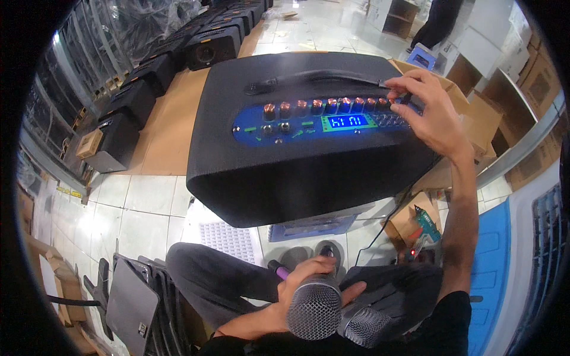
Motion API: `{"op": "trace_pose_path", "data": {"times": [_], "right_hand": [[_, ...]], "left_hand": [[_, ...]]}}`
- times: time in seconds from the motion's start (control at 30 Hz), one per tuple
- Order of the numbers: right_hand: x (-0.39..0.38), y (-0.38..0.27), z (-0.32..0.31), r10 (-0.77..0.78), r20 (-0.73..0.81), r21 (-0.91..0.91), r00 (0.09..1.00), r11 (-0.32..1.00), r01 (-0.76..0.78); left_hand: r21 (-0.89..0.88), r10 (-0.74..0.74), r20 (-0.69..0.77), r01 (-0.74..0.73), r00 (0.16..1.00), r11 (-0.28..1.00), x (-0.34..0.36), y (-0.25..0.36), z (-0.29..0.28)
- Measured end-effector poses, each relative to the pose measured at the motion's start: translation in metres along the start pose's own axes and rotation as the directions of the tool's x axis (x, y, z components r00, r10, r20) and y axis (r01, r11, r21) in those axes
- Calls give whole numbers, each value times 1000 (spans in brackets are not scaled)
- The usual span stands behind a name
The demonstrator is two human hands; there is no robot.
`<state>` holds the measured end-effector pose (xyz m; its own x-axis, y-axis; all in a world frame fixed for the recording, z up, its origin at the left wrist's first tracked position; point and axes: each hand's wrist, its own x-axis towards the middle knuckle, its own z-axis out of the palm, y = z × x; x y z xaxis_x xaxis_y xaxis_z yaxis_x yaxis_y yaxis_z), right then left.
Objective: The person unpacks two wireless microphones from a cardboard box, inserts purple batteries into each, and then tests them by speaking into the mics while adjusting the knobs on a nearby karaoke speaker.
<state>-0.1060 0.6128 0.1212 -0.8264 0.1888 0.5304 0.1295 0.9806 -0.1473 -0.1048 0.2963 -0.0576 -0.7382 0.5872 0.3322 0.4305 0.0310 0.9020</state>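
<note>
At the upper left of the frame a row of black speakers (178, 50) sits on brown cardboard sheets (172, 118). In the centre stands a large black speaker cabinet (297, 166) with a carry handle (320, 78) along its top; its long axis runs left to right across the picture. Its blue control panel (320, 124) faces up toward the camera, with a row of copper-coloured knobs (320, 107) and a lit display (348, 122). At the bottom centre the left hand (309, 285) is closed around two microphones (323, 308), whose mesh heads point toward the lower edge and whose bodies run up and away. At the upper right the right hand (430, 110) reaches over the panel's right end, fingertips (399, 90) pinched on the rightmost knob. At the lower right, a cardboard box (409, 222) holds a green tool (427, 222).
</note>
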Motion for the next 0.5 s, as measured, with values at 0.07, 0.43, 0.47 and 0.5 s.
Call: {"op": "trace_pose_path", "data": {"times": [0.07, 0.43, 0.47, 0.5], "right_hand": [[0, -2, -1, -6, -10, -27, 1000, 1000, 5], [-11, 30, -13, 201, -366, 341, 909, 938, -70], [-12, 41, -12, 316, -395, 361, 863, 917, -170], [-11, 52, -9, 387, -426, 386, 818, 895, -222]], "left_hand": [[-115, -179, -21, 175, 984, 978, -2, -1, 4], [-139, 73, -45, -79, 996, 987, 9, 10, -6], [-187, 94, -92, -110, 991, 976, 9, 12, -4], [-232, 115, -144, -146, 983, 962, 10, 14, -3]]}}
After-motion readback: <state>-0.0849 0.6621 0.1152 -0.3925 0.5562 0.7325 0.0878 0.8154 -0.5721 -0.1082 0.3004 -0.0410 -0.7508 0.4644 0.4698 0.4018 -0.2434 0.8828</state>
